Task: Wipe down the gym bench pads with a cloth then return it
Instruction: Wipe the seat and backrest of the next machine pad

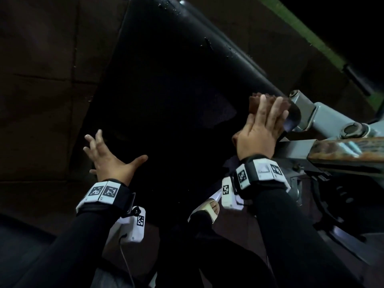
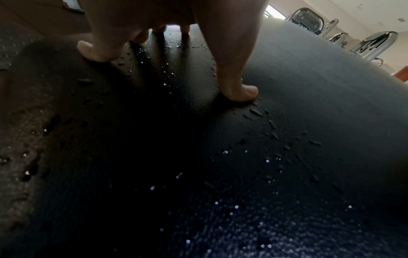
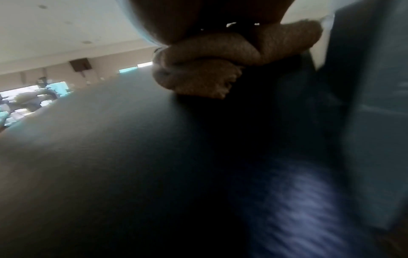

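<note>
Brown cloth (image 1: 268,103) bunched at the pad's (image 1: 166,96) right edge, next to the grey frame (image 1: 318,119), pinned under the right hand (image 1: 261,129). Right fingers (image 1: 270,113) straight and close together, laid flat over the cloth, pressing it to the pad; no curl round it in the head view. From the right wrist view, cloth (image 3: 220,61) rolled in thick tan folds under the palm, touching the dark pad (image 3: 110,157); fingertips hidden there. Pad black, textured, long, running up and away in the head view, dotted with droplets (image 1: 209,46) along its far right edge. Left hand (image 1: 108,159) on the pad's left side, well apart from the cloth, fingers spread wide, thumb out to the right. From the left wrist view, left thumb (image 2: 238,90) and one fingertip (image 2: 92,52) touching the pad (image 2: 309,104), other fingers further back, hard to read; more droplets (image 2: 260,115) scattered around and below them. Black sleeves and tagged wrist bands (image 1: 104,192) on both arms. Rusty bar (image 1: 349,150) right of the frame. Brown tiled floor (image 1: 41,90) left of the pad. Chrome gym machines (image 2: 373,45) in the bright background of the left wrist view. No containers in sight.
</note>
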`<action>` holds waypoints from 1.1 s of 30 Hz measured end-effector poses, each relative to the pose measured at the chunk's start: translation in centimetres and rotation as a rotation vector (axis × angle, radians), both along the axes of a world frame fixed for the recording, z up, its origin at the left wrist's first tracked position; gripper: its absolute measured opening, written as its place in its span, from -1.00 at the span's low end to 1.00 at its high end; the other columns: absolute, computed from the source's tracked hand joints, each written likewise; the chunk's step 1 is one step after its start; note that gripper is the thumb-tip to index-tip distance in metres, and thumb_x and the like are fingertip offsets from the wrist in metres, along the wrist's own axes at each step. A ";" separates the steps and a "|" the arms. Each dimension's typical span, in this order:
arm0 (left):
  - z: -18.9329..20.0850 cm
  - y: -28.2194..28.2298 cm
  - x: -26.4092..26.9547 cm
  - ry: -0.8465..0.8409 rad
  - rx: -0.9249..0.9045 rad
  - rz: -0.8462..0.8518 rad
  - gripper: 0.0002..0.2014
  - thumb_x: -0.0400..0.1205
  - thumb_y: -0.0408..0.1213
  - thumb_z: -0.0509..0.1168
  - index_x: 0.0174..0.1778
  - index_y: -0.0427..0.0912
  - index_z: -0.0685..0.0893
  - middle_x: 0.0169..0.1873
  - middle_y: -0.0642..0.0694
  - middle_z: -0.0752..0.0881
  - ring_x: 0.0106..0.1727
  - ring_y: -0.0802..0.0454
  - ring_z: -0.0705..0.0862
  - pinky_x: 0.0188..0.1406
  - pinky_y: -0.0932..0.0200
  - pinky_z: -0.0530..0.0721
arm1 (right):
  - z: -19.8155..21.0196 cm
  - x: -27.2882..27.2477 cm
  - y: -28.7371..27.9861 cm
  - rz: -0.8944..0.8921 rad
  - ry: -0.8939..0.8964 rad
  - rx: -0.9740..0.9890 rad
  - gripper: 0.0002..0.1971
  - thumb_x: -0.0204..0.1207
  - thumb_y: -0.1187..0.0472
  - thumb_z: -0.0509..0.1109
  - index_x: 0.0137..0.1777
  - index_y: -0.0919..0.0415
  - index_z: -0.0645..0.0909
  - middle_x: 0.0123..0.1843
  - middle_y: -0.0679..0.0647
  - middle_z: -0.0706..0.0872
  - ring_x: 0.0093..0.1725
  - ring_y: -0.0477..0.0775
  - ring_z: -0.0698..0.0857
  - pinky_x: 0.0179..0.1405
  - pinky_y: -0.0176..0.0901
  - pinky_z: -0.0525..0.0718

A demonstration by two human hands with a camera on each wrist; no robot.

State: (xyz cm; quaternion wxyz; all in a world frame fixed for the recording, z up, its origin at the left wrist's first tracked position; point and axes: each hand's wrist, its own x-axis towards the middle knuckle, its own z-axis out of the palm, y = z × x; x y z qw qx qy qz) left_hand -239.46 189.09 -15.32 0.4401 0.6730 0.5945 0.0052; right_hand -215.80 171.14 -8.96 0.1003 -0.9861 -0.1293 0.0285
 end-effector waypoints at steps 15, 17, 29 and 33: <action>0.2 0.0 0.1 -0.008 -0.001 0.009 0.23 0.16 0.02 0.64 0.63 0.08 -0.02 0.67 -0.07 -0.21 0.66 -0.15 -0.27 0.41 -0.66 -0.05 | 2.2 6.4 4.1 -0.077 0.091 0.006 -0.52 0.70 0.01 -0.03 0.62 -0.11 0.12 0.68 -0.02 0.08 0.64 0.26 0.01 0.57 0.21 -0.16; 0.2 0.0 0.1 -0.011 0.002 0.010 0.23 0.16 0.02 0.64 0.63 0.08 -0.02 0.67 -0.07 -0.20 0.66 -0.15 -0.27 0.41 -0.65 -0.06 | 1.6 4.0 3.4 0.097 0.050 -0.012 -0.47 0.69 0.02 0.00 0.64 -0.11 0.00 0.70 0.01 -0.04 0.65 0.27 -0.08 0.57 0.21 -0.16; 0.1 0.1 0.2 -0.031 0.001 0.026 0.22 0.17 -0.05 0.67 0.63 0.06 -0.01 0.67 -0.10 -0.18 0.66 -0.18 -0.27 0.39 -0.68 -0.07 | 1.4 5.7 2.4 -0.033 0.026 -0.017 -0.50 0.69 0.04 0.00 0.63 -0.09 0.09 0.69 0.01 0.04 0.65 0.29 -0.02 0.57 0.22 -0.12; 0.1 0.1 0.3 -0.037 -0.011 0.032 0.22 0.17 -0.08 0.67 0.63 0.05 -0.01 0.67 -0.10 -0.19 0.65 -0.18 -0.28 0.39 -0.68 -0.09 | 1.9 7.1 5.1 -0.037 0.115 0.035 -0.51 0.70 0.05 -0.01 0.63 -0.12 0.13 0.69 -0.03 0.05 0.66 0.24 -0.05 0.57 0.17 -0.23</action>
